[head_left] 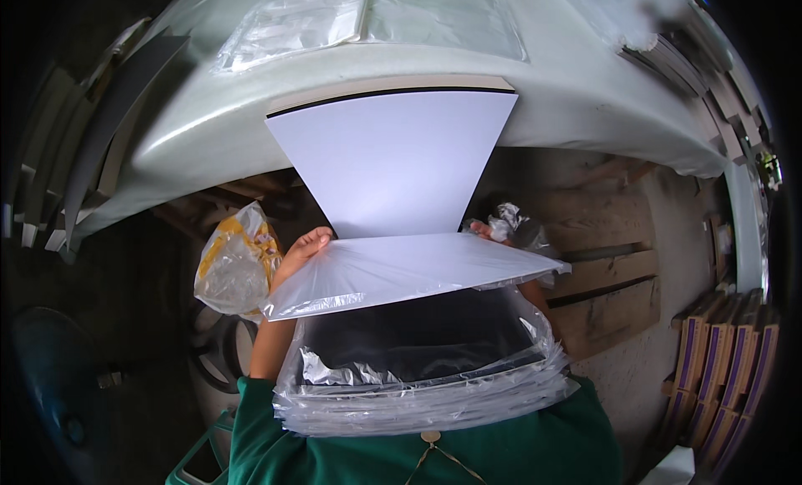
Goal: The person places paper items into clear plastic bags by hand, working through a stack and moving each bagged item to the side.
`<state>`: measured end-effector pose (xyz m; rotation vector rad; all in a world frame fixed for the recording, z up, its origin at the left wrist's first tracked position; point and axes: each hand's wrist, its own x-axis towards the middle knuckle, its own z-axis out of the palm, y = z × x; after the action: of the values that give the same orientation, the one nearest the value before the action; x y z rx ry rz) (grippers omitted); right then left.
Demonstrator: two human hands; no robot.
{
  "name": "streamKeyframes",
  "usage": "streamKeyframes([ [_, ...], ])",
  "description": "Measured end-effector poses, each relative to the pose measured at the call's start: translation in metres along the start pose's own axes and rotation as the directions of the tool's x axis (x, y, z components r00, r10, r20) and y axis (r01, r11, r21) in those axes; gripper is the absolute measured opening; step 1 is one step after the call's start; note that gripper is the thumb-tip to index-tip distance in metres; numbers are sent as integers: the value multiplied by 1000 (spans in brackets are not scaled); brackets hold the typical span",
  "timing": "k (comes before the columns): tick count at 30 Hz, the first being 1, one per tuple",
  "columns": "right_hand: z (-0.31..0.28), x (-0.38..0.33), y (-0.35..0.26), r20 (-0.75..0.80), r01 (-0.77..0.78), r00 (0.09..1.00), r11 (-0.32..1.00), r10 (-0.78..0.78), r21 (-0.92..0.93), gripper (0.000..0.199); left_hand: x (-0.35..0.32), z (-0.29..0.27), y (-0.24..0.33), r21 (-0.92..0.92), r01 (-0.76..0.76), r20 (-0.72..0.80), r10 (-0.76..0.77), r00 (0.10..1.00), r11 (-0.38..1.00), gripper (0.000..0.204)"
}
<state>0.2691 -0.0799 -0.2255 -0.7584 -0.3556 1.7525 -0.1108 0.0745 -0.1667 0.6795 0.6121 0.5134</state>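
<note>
- Far left of the left hand there's a dark blue rounded thing [71, 401], too shadowy to name. Above it, some stacked boards [50, 151] get lost in the dark rim.
- Just left of the left hand: a crumpled clear plastic bag with yellow markings [236, 264].
- Left hand [307, 243]: fingers and thumb pinching the left end of the upper edge of a clear plastic sleeve [401, 276].
- Between the hands, the sleeve spreads out toward the wearer and looks white. No idea if that's a board inside or just white showing through.
- Beyond both hands, a white flat panel [393, 163] slopes up against the pale covered table [576, 109], with black and beige edges behind it. Its lower end stops at the sleeve's edge; can't see if it goes in.
- Nearer the body than both hands, a pile of clear-wrapped black sheets [426, 410] sits against the green shirt.
- My read: sleeving step, sleeve and panel being lined up. Next move calls for keeping that edge spread and both corners even.
- Right hand [482, 229]: mostly behind the sleeve, so can't tell its grip.
- Just right of it: crumpled clear plastic [505, 220]. Further right, wooden slats [610, 276], then piled cartons [714, 368], partly cut off.
</note>
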Motion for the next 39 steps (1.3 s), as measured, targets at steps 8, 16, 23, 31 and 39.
streamKeyframes([
  [8,4,47,-6,-277,-146,957,683,-85,-716,19,35,-95,-52,333,131,-344,-9,939,934,23],
  [16,14,26,-23,-93,-87,996,449,7,-890,29,-1,17,106,866,42,-38,-18,999,498,30],
  [23,46,27,-27,-124,-136,988,133,93,-982,32,-33,93,120,426,-580,532,327,781,695,74],
  [31,135,-3,-100,68,379,879,606,-472,-700,34,-37,163,105,842,-374,518,-392,760,388,41],
  [39,237,-4,-77,381,345,885,926,-267,-153,65,-6,226,65,733,-532,341,446,827,425,18],
])
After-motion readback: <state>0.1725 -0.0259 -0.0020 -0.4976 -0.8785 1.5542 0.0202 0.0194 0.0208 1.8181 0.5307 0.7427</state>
